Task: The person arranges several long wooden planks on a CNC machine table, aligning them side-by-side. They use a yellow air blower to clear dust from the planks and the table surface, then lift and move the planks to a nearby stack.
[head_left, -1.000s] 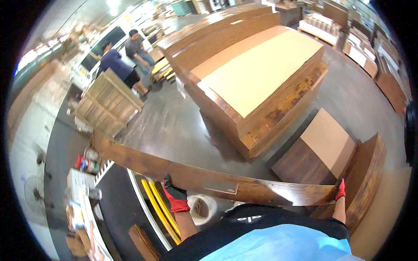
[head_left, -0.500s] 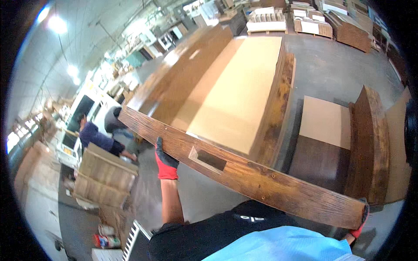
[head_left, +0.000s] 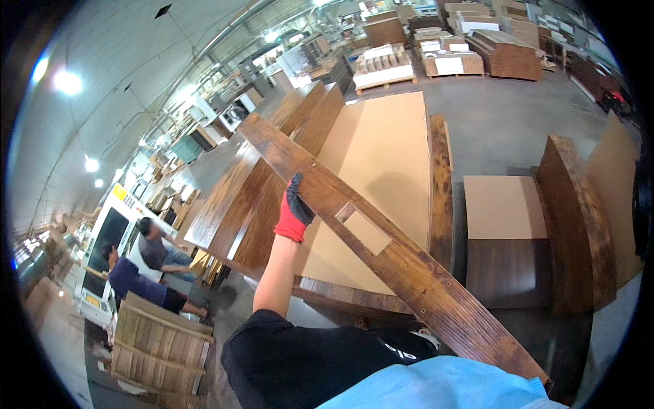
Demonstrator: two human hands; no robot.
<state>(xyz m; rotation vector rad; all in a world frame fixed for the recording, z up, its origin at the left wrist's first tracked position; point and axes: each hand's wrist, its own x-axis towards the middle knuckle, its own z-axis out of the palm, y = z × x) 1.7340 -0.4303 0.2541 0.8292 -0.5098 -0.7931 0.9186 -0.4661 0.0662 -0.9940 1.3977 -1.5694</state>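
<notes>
My left hand (head_left: pixel 294 213), in a red and black glove, grips the edge of a long dark-stained wooden board (head_left: pixel 409 273). The board runs diagonally from the upper middle down to the lower right, with a pale rectangular patch on its face. It passes over a large stack of panels topped by a light tan sheet (head_left: pixel 388 150). My left arm reaches up from a black sleeve. My right hand is out of sight; the board's near end drops behind my blue and black clothing at the lower right.
A lower stack with a tan top (head_left: pixel 503 204) sits to the right, beside upright dark panels (head_left: pixel 572 225). Two people (head_left: pixel 146 262) bend near a white machine (head_left: pixel 109 228) at left, behind a slatted wooden crate (head_left: pixel 157 341). Pallets of boards fill the far floor.
The board has swung from lying across in front of me to pointing away over the big stack. My left hand rose with it, and my right hand has dropped out of view.
</notes>
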